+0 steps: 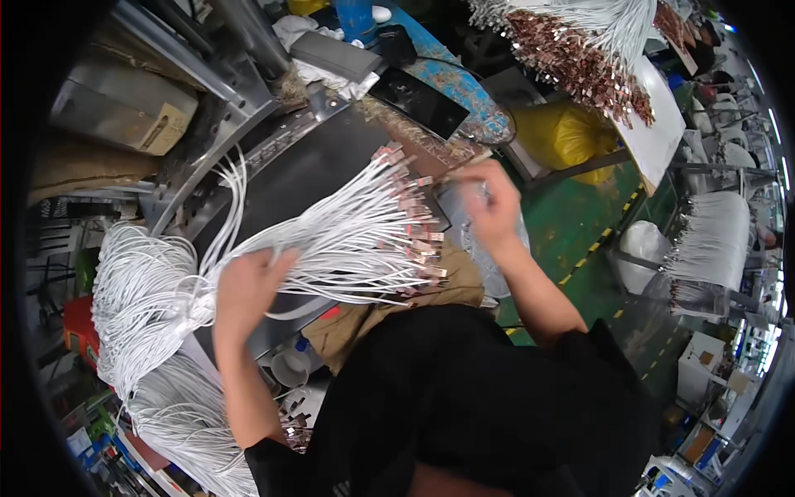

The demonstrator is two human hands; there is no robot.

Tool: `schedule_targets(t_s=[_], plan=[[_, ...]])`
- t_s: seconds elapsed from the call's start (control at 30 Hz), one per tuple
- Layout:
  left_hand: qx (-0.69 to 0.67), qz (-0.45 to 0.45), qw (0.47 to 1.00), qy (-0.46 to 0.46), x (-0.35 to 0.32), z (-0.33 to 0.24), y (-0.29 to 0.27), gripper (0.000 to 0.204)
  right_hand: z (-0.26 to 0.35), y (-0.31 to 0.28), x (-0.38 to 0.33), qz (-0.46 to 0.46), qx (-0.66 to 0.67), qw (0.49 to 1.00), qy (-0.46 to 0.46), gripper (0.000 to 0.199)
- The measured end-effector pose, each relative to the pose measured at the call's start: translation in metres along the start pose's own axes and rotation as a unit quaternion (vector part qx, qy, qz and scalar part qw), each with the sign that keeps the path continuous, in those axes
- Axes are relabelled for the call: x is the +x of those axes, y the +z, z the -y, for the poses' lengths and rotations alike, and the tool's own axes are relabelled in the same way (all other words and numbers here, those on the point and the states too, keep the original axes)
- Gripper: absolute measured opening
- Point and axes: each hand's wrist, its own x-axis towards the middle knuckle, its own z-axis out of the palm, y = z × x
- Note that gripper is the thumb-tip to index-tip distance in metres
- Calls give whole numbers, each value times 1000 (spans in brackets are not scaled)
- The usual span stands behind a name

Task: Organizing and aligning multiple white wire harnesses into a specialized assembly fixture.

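Observation:
A thick bundle of white cables [331, 228] lies fanned out over a dark work surface [290, 178], its copper-coloured connector ends [422, 240] pointing right. My left hand [247, 290] is closed around cables at the bundle's left part, slightly blurred. To the right, my right hand [490, 203] is raised just beyond the connector ends, with fingers curled together. Motion smears its fingertips, and what they hold cannot be made out. The cables' looped middle, gathered by a white tie [195, 305], hangs over the left edge of the surface.
A metal machine frame [248, 103] stands at the far left. Behind the bundle lie a black phone [421, 101] and a grey case [335, 56]. More copper-ended cables [580, 62] are heaped on a white board at the far right, near a yellow bag [571, 137].

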Motion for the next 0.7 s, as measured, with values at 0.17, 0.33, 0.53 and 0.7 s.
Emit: schedule_targets(t_s=[0.17,0.33,0.53,0.7], plan=[[-377,-39,922,-81,9,31,-17,46,124,124,42,243,-71,937,-243,81],[-616,-185,764,46,-20,76,-45,40,180,152,106,214,-107,934,-264,32],[-174,-74,982,3,-17,57,8,29,166,126,128,335,-345,791,-380,28],[-269,-212,939,-20,-5,54,11,24,87,153,78,347,-123,903,-220,41]])
